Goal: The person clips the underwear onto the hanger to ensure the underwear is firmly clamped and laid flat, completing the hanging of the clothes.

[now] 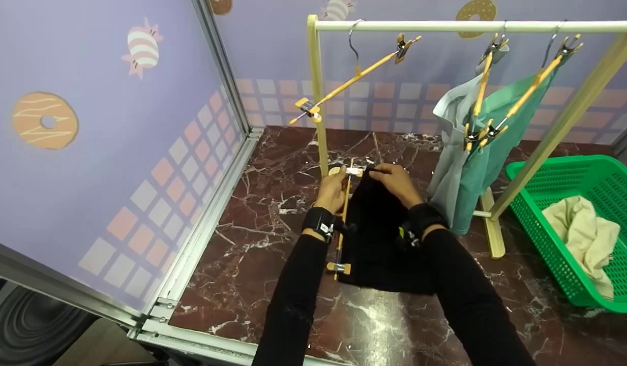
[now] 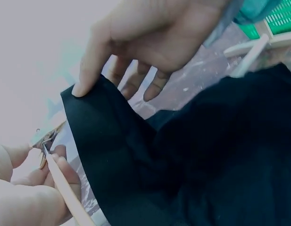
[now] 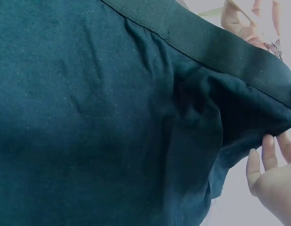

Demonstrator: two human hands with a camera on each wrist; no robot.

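Observation:
A pair of black underpants (image 1: 377, 244) with a wide elastic waistband (image 2: 91, 136) lies on the marble-patterned table. My right hand (image 1: 396, 182) pinches the far corner of the waistband between thumb and fingers, lifting it a little. Beside that corner, my left hand (image 1: 332, 190) grips the far clip (image 1: 353, 172) of a wooden clip hanger (image 1: 345, 208), thumb and fingers on its handles. The hanger lies along the waistband; its near clip (image 1: 338, 268) is at the near end. In the left wrist view the waistband corner and the clip (image 2: 47, 140) are slightly apart.
A wooden rack (image 1: 445, 25) stands behind. From it hang a bare clip hanger (image 1: 358, 76), a grey garment (image 1: 448, 112) and a green garment (image 1: 501, 117). At the right, a green basket (image 1: 542, 264) contains beige cloth (image 1: 580, 234). A patterned wall (image 1: 115, 178) borders the left.

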